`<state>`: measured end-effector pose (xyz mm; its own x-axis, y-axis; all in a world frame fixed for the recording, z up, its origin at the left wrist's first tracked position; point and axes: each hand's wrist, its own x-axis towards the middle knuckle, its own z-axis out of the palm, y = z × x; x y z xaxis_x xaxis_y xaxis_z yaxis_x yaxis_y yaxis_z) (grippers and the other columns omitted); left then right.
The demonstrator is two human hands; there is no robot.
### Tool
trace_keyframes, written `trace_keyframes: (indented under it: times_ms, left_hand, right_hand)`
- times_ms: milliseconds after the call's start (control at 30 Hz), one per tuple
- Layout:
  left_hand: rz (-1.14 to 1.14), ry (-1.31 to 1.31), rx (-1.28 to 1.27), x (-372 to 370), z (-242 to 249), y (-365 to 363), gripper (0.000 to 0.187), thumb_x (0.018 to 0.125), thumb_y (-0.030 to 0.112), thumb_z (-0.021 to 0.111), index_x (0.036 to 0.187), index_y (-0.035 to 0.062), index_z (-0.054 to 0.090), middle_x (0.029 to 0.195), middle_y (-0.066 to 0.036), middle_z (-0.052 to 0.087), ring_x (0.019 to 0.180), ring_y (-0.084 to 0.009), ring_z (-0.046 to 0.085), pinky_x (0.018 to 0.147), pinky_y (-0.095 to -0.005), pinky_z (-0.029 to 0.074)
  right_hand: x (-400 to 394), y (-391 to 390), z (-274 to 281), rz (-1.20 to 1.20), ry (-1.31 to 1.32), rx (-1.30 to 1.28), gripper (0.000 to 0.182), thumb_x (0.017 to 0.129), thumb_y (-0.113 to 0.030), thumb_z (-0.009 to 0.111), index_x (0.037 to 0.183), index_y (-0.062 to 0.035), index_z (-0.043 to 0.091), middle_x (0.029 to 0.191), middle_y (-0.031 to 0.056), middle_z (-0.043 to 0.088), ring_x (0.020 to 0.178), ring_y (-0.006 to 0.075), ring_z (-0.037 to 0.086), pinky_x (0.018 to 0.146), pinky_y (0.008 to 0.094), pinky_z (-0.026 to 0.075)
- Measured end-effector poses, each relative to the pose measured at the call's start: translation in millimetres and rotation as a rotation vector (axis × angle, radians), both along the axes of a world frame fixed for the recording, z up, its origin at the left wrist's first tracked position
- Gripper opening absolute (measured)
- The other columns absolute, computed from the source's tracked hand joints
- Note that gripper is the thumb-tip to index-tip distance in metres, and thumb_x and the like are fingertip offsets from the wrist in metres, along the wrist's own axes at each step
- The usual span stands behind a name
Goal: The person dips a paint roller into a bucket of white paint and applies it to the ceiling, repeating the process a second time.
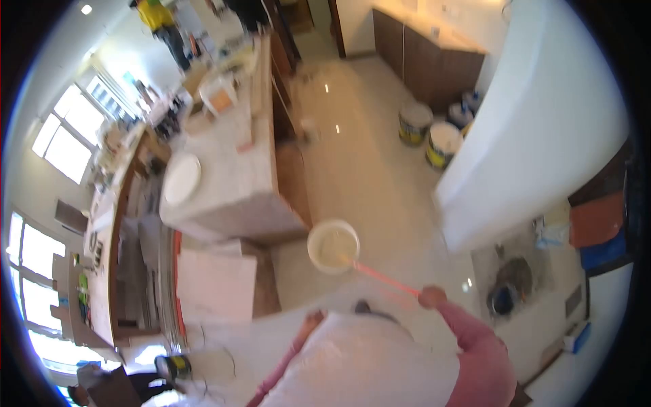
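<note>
My right hand (432,297) is closed round the end of a long orange-red stick (386,279). The stick slants down to the left into a round white bucket (354,234) on the floor. Pale material lies inside the bucket, and the stick's lower end reaches it; what is fixed there, if anything, is hard to make out. My left hand (312,321) hangs low by the front of my white shirt, below and left of the bucket. Its fingers are small and partly hidden, so its grip does not show.
A long counter (234,156) with a white round lid (183,179) stands ahead left. Paint buckets (415,124) sit beside a white column (529,129) at right. A dirty floor sheet (519,271) holds a dark bucket. A person in a yellow top (157,17) is far back; another crouches lower left.
</note>
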<state>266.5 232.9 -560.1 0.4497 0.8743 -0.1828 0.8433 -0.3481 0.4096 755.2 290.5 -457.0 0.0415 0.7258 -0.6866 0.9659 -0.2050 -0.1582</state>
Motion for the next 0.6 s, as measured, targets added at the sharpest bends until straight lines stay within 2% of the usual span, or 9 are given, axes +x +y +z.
trace_keyframes:
  times_ms: [33,67,100,133,167,200,267,467,600]
  left_hand:
    - [-0.111,-0.103,-0.022,10,52,7,0.037,0.088,0.020,0.059,0.123,0.0068,0.055,0.107,-0.010,0.063,0.104,-0.0268,0.059,0.085,-0.0464,0.048]
    - [-0.104,-0.205,-0.025,18,89,17,0.037,0.086,0.021,0.061,0.120,0.0082,0.055,0.093,-0.009,0.063,0.092,-0.0287,0.062,0.076,-0.0416,0.050]
    - [-0.078,-0.232,0.068,24,118,24,0.023,0.092,0.023,0.062,0.107,0.0072,0.060,0.083,-0.005,0.064,0.080,-0.0228,0.062,0.071,-0.0341,0.050]
    - [0.309,-0.574,-0.378,25,119,24,0.024,0.096,0.029,0.060,0.101,0.0061,0.064,0.083,-0.002,0.065,0.078,-0.0164,0.060,0.071,-0.0313,0.049]
    - [0.829,-0.982,-0.643,25,119,24,0.032,0.100,0.034,0.058,0.095,0.0050,0.069,0.083,0.000,0.066,0.076,-0.0101,0.057,0.071,-0.0284,0.048]
    - [0.803,-0.937,-0.611,4,83,20,0.029,0.099,0.031,0.061,0.104,0.0036,0.069,0.084,-0.001,0.066,0.075,-0.0100,0.058,0.070,-0.0270,0.047]
    - [0.955,-0.905,-0.510,-15,55,6,0.027,0.096,0.027,0.064,0.108,0.0027,0.067,0.085,-0.002,0.067,0.072,-0.0098,0.060,0.064,-0.0252,0.048]
    - [1.323,-0.683,-0.667,-54,0,-71,0.029,0.091,0.031,0.066,0.105,0.0056,0.068,0.086,-0.004,0.068,0.073,-0.0129,0.065,0.059,-0.0261,0.048]
    - [1.196,-0.557,-0.770,-77,-40,-138,0.032,0.091,0.032,0.067,0.108,0.0041,0.070,0.091,-0.007,0.071,0.078,-0.0162,0.067,0.066,-0.0290,0.053]
  right_hand:
    - [1,-6,1,0.025,-0.037,-0.042,0.045,0.093,-0.039,0.049,0.102,-0.0027,0.074,0.106,0.0227,0.070,0.100,0.0398,0.067,0.088,0.0502,0.052]
    - [6,-9,4,0.020,-0.002,-0.096,0.046,0.094,-0.041,0.050,0.099,-0.0013,0.073,0.104,0.0238,0.070,0.099,0.0409,0.067,0.086,0.0509,0.052]
    - [5,-18,7,0.062,-0.007,0.023,0.045,0.094,-0.040,0.053,0.094,0.0003,0.073,0.101,0.0250,0.069,0.097,0.0415,0.067,0.084,0.0509,0.053]
    - [0,-21,25,0.008,-0.017,0.064,0.045,0.093,-0.039,0.055,0.091,0.0018,0.072,0.097,0.0258,0.069,0.095,0.0420,0.067,0.083,0.0511,0.052]
    - [4,-21,19,0.008,-0.016,0.048,0.045,0.093,-0.040,0.055,0.091,0.0017,0.072,0.097,0.0258,0.069,0.093,0.0418,0.066,0.083,0.0509,0.052]
    - [4,-29,14,0.008,-0.012,0.029,0.045,0.093,-0.040,0.056,0.091,0.0015,0.072,0.096,0.0258,0.069,0.092,0.0416,0.066,0.083,0.0507,0.052]
    - [-7,-32,36,-0.037,0.010,-0.057,0.044,0.093,-0.041,0.058,0.097,0.0007,0.071,0.098,0.0234,0.070,0.095,0.0396,0.067,0.084,0.0489,0.052]
    - [-19,-31,36,-0.056,0.047,-0.044,0.045,0.092,-0.042,0.059,0.093,0.0013,0.071,0.094,0.0241,0.069,0.091,0.0395,0.067,0.082,0.0495,0.051]
    - [-52,-8,-21,-0.089,0.116,-0.071,0.046,0.090,-0.041,0.057,0.084,0.0028,0.071,0.090,0.0273,0.069,0.087,0.0405,0.067,0.078,0.0507,0.051]
